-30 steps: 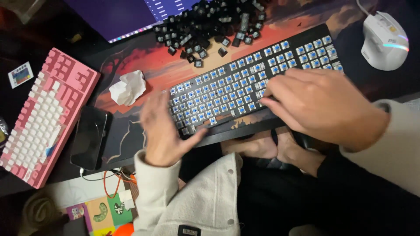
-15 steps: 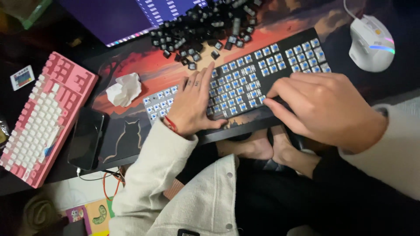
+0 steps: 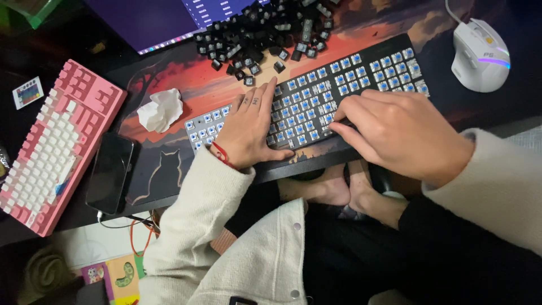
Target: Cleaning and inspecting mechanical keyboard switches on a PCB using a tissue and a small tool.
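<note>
A black keyboard (image 3: 361, 85) with its keycaps off, showing blue switches, lies tilted on a sunset-print desk mat (image 3: 192, 90). My left hand (image 3: 251, 127) lies flat on its left part, fingers together and pointing up toward the pile of black keycaps (image 3: 259, 34). My right hand (image 3: 398, 133) rests over the keyboard's middle front edge, with its fingertips pressed on the switches. I cannot tell whether those fingers pinch anything small.
A pink and white keyboard (image 3: 53, 144) lies at the left, with a black phone (image 3: 110, 172) beside it. A crumpled tissue (image 3: 161, 109) sits on the mat. A white mouse (image 3: 480, 53) is at the far right, a lit screen (image 3: 164, 20) behind.
My left hand has moved from the keyboard's front left corner up onto the switches and now lies flat. The right hand has stayed over the keyboard's right half.
</note>
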